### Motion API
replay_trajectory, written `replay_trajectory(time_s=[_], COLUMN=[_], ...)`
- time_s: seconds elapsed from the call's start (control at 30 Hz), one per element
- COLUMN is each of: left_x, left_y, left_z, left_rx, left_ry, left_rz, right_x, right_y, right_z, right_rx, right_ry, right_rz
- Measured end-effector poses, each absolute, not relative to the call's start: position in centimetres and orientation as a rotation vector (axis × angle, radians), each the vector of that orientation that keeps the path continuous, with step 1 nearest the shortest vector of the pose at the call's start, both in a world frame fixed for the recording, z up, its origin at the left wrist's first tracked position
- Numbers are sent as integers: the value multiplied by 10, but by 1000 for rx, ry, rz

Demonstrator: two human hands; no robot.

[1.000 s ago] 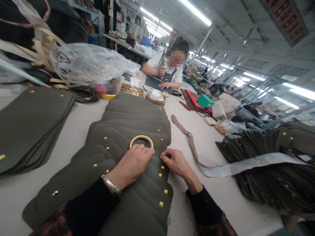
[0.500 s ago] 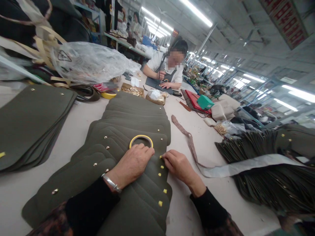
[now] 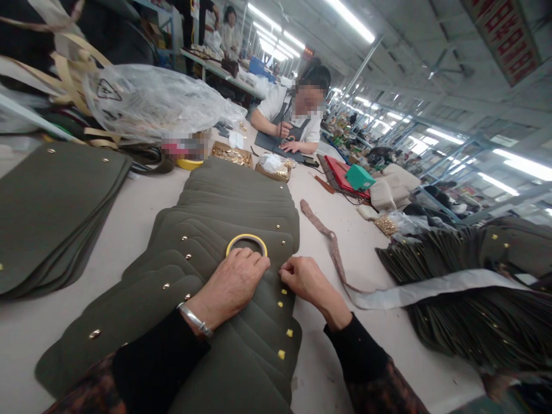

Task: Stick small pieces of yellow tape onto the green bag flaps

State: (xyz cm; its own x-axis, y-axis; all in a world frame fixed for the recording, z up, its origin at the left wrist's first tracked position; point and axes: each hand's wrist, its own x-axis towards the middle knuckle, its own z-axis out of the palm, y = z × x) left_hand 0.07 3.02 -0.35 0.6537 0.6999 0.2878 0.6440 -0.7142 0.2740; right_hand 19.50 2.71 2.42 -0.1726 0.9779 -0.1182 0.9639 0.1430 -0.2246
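Observation:
Dark green panels (image 3: 224, 201) with gold studs lie overlapped in front of me. My left hand (image 3: 235, 282), a silver bracelet at its wrist, is closed round the lower edge of a yellow-rimmed tape roll (image 3: 246, 237) above the panels. Beside it, my right hand (image 3: 304, 279) has its thumb and forefinger pinched together at the panels' right edge; whatever lies between the fingertips is too small to make out. Below that hand, several small yellow tape pieces (image 3: 289, 333) stick to the panels along the right side.
More green panels (image 3: 56, 213) lie at the left, and a dense stack (image 3: 483, 322) at the right under a pale strip (image 3: 431, 290). A brown strap (image 3: 332, 247) curves across the table. Trays of gold parts (image 3: 232, 155) sit ahead, near a person (image 3: 297, 115) working.
My right hand has turned slightly, its fingers curled in more, and now covers the spot where the topmost yellow piece showed. My left hand stays on the tape roll.

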Motion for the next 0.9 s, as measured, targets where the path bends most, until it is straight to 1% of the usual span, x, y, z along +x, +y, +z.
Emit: replay_trajectory(time_s=[0.07, 0.17, 0.33, 0.43, 0.53, 0.6, 0.73, 0.9], left_x=[0, -1, -2, -1, -1, -1, -2, -2], left_y=[30, 29, 29, 29, 29, 29, 28, 27], left_z=[-3, -1, 0, -3, -5, -3, -1, -5], left_rx=[2733, 2739, 2719, 2658, 2592, 2554, 2526, 2574], left_ry=[1117, 1114, 1041, 966, 866, 838, 888, 947], left_rz=[573, 601, 691, 819, 1032, 1087, 1036, 983], right_x=[194, 196, 207, 211, 206, 198, 184, 178], right_y=[24, 19, 8, 0, -9, -13, -13, -7], right_z=[19, 9, -4, -2, 8, 17, 27, 24], right_rx=[-2059, -2060, -1920, -1746, -1572, -1456, -1234, -1186], right_ry=[-2152, -1970, -1801, -1713, -1590, -1620, -1856, -1999], right_rz=[448, 572, 750, 783, 717, 644, 450, 295])
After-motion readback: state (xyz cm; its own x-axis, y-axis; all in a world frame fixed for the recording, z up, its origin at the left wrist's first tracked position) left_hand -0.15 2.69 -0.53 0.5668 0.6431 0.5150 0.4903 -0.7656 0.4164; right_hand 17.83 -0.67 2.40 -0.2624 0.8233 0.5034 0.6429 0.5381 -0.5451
